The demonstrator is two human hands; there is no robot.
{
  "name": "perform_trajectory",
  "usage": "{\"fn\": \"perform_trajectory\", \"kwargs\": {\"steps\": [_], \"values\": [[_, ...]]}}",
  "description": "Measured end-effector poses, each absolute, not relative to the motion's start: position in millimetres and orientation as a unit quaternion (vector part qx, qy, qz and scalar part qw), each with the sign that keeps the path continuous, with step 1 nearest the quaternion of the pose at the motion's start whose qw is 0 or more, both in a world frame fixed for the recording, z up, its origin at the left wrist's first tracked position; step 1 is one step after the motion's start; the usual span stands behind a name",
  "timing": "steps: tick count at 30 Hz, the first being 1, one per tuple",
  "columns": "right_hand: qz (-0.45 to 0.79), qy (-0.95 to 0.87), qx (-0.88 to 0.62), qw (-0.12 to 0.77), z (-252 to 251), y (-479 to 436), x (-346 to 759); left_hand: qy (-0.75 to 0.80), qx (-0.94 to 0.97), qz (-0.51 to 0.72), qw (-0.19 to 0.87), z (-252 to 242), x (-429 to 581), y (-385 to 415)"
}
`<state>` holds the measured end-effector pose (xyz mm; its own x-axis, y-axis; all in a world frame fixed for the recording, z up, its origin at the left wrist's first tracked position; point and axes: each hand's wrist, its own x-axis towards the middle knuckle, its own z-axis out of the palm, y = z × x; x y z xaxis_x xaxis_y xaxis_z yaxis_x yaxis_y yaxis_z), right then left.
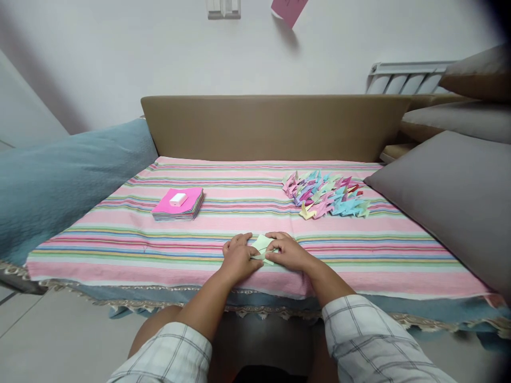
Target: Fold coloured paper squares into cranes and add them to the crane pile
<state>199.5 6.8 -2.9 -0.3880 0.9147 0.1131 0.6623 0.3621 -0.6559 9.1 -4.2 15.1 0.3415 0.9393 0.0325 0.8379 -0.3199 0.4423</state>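
Note:
A pale green sheet of origami paper (262, 243), partly folded, lies on the striped cloth near its front edge, between my two hands. My left hand (238, 256) grips the paper's left side, thumb and fingers closed on a folded edge. From the right, my right hand (289, 251) pinches the other side, with its thumb and forefinger on a fold. Both hands rest low on the cloth. Fingers cover parts of the paper, so its full shape is hidden.
A stack of coloured paper (179, 208) with a small white block (178, 199) on top sits left. Many folded paper cranes (325, 194) are heaped at the right. Grey cushions (451, 197) border the right side, a blue-covered armrest (80, 170) the left, a brown backrest (263, 127) behind.

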Motion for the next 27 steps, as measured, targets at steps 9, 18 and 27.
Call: {"fn": "perform_trajectory", "kwargs": {"steps": [9,18,27], "values": [[0.251,-0.761,-0.539,0.26,-3,7,190,0.569,0.764,0.228,0.199,16,-6,1],[0.225,-0.749,-0.563,0.266,-3,6,183,0.566,0.794,0.191,0.118,9,-5,5],[0.212,-0.752,-0.566,0.265,-6,7,183,0.559,0.804,0.172,0.107,13,-4,2]]}}
